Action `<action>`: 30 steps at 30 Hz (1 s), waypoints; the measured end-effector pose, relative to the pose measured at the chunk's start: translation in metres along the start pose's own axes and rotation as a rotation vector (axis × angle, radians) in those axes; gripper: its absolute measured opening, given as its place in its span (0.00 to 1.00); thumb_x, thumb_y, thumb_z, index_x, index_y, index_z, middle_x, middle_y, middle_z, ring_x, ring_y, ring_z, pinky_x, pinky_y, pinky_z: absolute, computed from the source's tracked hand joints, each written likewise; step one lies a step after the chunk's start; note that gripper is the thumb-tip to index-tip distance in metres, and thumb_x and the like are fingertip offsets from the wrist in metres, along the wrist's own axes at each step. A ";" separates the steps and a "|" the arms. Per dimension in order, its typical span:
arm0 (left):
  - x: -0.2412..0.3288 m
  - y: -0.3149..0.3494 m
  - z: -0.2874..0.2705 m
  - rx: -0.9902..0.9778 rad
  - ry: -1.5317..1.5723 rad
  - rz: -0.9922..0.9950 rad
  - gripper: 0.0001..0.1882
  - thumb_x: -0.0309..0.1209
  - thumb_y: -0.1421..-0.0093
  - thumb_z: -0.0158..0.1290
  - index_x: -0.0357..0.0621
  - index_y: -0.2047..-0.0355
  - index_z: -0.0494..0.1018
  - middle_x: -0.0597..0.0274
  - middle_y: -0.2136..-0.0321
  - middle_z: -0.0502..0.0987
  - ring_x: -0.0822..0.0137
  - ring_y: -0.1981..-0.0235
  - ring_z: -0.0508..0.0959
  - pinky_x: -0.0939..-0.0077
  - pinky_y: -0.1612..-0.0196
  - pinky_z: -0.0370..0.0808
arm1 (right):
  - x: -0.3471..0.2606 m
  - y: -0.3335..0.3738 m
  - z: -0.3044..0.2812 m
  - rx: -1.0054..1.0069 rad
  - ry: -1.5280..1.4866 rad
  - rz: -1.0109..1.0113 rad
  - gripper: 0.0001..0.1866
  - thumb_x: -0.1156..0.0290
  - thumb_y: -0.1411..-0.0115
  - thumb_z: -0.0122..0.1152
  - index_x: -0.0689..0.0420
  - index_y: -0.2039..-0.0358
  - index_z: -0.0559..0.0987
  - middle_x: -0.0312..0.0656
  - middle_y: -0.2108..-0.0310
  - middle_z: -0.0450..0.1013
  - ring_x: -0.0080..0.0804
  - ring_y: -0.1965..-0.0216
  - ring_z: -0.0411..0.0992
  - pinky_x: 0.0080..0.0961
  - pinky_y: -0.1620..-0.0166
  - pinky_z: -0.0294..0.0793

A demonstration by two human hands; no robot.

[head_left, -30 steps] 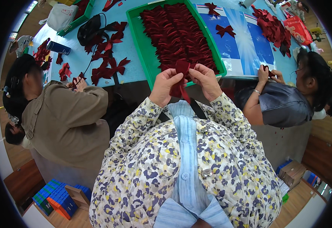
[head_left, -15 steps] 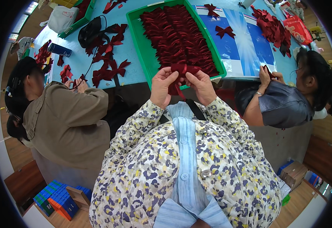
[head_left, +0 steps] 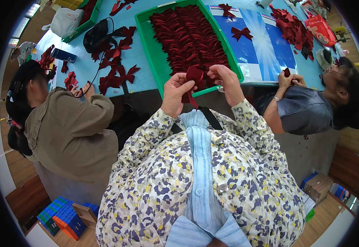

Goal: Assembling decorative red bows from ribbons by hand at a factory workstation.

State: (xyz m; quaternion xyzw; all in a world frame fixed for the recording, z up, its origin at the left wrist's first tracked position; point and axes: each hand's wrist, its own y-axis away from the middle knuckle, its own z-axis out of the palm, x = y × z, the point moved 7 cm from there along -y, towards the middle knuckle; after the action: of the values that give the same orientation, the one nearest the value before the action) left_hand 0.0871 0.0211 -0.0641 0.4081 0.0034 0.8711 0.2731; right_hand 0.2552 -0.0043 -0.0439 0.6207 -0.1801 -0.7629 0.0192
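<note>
In front of my chest, at the near end of the green tray (head_left: 150, 45), my left hand (head_left: 174, 94) pinches a dark red ribbon bow (head_left: 194, 74) between thumb and fingers. A ribbon tail hangs below the grip. My right hand (head_left: 229, 84) is just right of the bow, its fingers curled together over the tray's near edge. Whatever may be between those fingertips blends with the red behind them. Packed rows of matching red bows (head_left: 187, 39) fill the tray.
Loose red bows (head_left: 120, 76) lie left of the tray, near a black pouch (head_left: 96, 36) with a cord and a dark blue can (head_left: 64, 54). Right are a blue printed sheet (head_left: 266, 45) and a bow pile (head_left: 292, 31). Co-workers sit on both sides, hands at the table edge.
My right hand has moved off the bow to the right and slightly up, its fingers curling. My left hand keeps hold of the bow. The right-hand co-worker's head has tilted back.
</note>
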 end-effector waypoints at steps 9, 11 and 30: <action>-0.009 0.001 0.012 -0.075 -0.055 -0.237 0.08 0.22 0.46 0.56 0.38 0.65 0.71 0.63 0.71 0.77 0.76 0.76 0.75 0.84 0.74 0.70 | -0.017 -0.015 0.040 -0.395 0.264 -0.217 0.06 0.71 0.43 0.59 0.59 0.67 0.76 0.27 0.76 0.69 0.10 0.72 0.65 0.11 0.69 0.65; -0.006 -0.002 0.007 -0.063 -0.073 -0.261 0.08 0.22 0.46 0.55 0.38 0.65 0.71 0.62 0.71 0.77 0.75 0.76 0.75 0.83 0.74 0.70 | -0.012 -0.021 0.039 -0.332 0.169 -0.195 0.09 0.68 0.42 0.59 0.61 0.66 0.77 0.29 0.74 0.72 0.12 0.73 0.66 0.12 0.71 0.65; 0.060 0.041 0.047 -0.023 -1.238 0.974 0.12 0.14 0.55 0.55 0.36 0.69 0.69 0.54 0.68 0.76 0.57 0.68 0.77 0.70 0.65 0.74 | -0.031 0.017 0.010 -0.125 0.378 -0.550 0.08 0.84 0.48 0.53 0.61 0.67 0.75 0.35 0.68 0.69 0.17 0.69 0.68 0.13 0.65 0.67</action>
State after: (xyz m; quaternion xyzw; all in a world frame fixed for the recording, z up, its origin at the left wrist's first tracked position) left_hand 0.0701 0.0053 0.0191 0.7717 -0.3373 0.5070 -0.1830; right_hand 0.2494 -0.0104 -0.0083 0.7741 0.0479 -0.6205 -0.1165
